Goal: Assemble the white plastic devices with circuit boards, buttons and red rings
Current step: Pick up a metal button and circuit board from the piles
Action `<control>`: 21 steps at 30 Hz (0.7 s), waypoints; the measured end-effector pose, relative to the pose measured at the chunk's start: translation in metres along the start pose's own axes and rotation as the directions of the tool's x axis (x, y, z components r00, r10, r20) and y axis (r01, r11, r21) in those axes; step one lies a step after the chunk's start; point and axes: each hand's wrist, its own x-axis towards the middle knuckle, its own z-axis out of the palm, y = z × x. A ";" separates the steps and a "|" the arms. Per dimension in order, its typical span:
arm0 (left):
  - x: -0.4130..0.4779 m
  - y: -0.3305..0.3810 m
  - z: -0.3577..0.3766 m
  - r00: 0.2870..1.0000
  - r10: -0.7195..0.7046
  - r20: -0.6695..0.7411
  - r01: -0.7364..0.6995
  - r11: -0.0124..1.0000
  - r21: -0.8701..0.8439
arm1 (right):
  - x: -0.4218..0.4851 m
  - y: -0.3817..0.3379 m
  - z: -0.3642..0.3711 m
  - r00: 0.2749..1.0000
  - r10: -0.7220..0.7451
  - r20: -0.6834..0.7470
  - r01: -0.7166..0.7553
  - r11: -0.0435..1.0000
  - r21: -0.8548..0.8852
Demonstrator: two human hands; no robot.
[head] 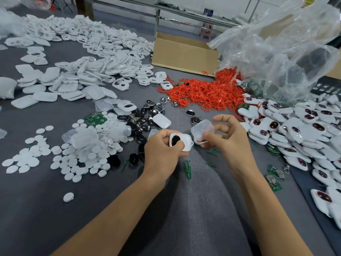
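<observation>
My left hand (162,145) grips a white plastic shell (181,142) with a black button in its opening, thumb over the button. Just to its right, my right hand (227,137) pinches a translucent white cover (203,129). The two parts nearly touch. Red rings (204,93) lie heaped behind my hands. Black and chrome buttons (145,119) are scattered left of centre. A green circuit board (96,119) lies among white discs (73,156). Several assembled white devices (299,126) are piled on the right.
Empty white shells (96,58) cover the far left of the grey table (193,209). A cardboard box (184,52) stands at the back, with clear plastic bags (276,52) to its right. Green plastic offcuts (187,169) and more boards (275,180) lie near my wrists.
</observation>
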 end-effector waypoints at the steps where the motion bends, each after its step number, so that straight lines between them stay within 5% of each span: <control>1: 0.000 0.000 0.000 1.000 0.002 0.001 -0.002 1.000 0.001 | 0.000 0.000 0.000 1.000 0.020 -0.014 -0.020 1.000 0.012; 6: 0.000 0.000 0.000 1.000 0.002 0.002 -0.002 1.000 -0.005 | 0.002 0.004 -0.002 0.994 0.109 -0.017 -0.107 0.989 0.105; 21: -0.004 0.004 -0.001 0.968 -0.049 0.245 0.079 0.991 -0.113 | 0.003 0.005 -0.002 0.981 -0.048 0.188 0.066 0.993 -0.096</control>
